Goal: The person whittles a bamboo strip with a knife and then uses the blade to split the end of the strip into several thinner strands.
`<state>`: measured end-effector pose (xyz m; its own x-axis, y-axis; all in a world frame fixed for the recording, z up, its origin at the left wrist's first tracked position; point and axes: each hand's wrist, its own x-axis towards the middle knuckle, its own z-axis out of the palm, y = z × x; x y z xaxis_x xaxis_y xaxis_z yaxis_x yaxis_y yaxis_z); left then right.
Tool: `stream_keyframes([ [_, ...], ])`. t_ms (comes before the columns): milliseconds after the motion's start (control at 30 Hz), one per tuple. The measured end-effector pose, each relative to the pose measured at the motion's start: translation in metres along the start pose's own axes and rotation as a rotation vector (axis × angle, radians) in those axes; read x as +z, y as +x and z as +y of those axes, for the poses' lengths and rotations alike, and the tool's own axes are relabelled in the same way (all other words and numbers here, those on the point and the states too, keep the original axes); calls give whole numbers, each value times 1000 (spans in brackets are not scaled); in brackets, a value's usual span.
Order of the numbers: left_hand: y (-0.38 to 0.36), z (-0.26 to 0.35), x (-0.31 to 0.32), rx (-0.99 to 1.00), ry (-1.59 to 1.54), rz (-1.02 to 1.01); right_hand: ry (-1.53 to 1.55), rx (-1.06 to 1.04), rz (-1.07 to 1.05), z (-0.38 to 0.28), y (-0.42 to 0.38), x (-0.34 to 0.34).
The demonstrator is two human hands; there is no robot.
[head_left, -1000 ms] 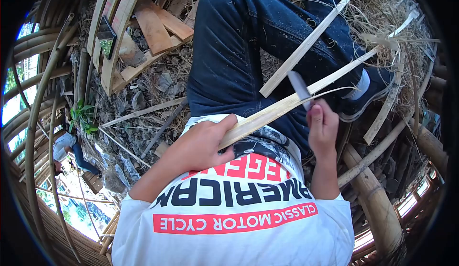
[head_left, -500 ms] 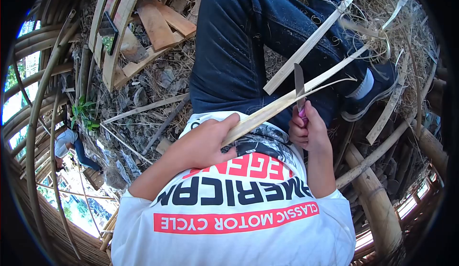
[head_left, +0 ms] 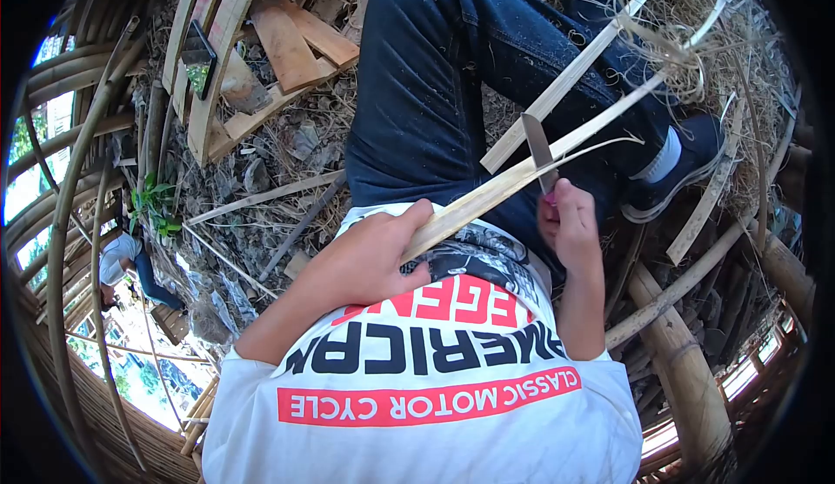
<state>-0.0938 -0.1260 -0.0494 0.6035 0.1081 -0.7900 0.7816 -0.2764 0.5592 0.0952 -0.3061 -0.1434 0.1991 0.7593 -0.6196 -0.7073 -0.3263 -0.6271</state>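
My left hand [head_left: 383, 253] grips the near end of a pale bamboo strip [head_left: 478, 203], which slants up to the right across my lap. In my right hand [head_left: 570, 223] is a knife [head_left: 538, 143] with a purplish handle, mostly covered by my fingers. Its blade points up and a little left, against the strip. A thin sliver [head_left: 600, 149] peels away from the strip beside the blade and curls at its tip. Above, a second flat strip [head_left: 570, 84] lies over my leg, touching no hand.
Curly shavings [head_left: 687, 66] are heaped by my shoe [head_left: 678, 166]. Boards [head_left: 291, 45] and a phone-like dark object [head_left: 201, 58] are at the upper left. A bamboo pole [head_left: 683, 362] lies at the lower right. Another person [head_left: 130, 262] is far left, beyond bamboo slats.
The knife blade has tilted further left, and my right hand has turned and shifted slightly right. The strip's far end and the shavings have moved a little. My left hand stays nearly still.
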Motion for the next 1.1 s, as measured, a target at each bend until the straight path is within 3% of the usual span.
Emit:
stream_keyframes([
  [67, 0, -3, 1, 61, 48, 38, -599, -327, 249, -10, -7, 8],
  [100, 0, -3, 1, 65, 49, 38, -601, -329, 251, -14, -12, 8],
  [200, 1, -4, 1, 60, 40, 4, -266, 106, -31, -22, -18, -2],
  [233, 2, -7, 3, 101, 40, 5, -267, 108, -32, -16, -15, -9],
  [300, 2, -9, 3, 134, 38, 8, 215, 203, -356, -3, -8, -18],
  [367, 2, -6, -1, 95, 38, -25, 171, 211, -313, 3, -3, -13],
  [433, 2, -7, 0, 88, 17, -29, 455, 327, -456, 14, 4, -14],
  [600, 4, -5, 1, 140, 33, -10, 595, 340, -547, 29, 8, -15],
  [700, 5, -5, 2, 55, 5, -62, 646, 318, -617, 40, 10, -16],
  [767, 7, -9, 4, 115, -12, -54, 741, 275, -763, 46, 15, -15],
  [867, 8, -10, 5, 145, -30, -45, 796, 262, -781, 52, 17, -17],
  [1000, 10, -12, 4, 233, -52, -13, 779, 257, -752, 36, 15, -12],
  [1067, 2, 3, -4, 62, 11, -10, 115, 106, -180, 10, 5, -6],
  [1100, 1, 0, -3, 58, 9, -5, -55, -18, -70, 5, 2, -7],
])
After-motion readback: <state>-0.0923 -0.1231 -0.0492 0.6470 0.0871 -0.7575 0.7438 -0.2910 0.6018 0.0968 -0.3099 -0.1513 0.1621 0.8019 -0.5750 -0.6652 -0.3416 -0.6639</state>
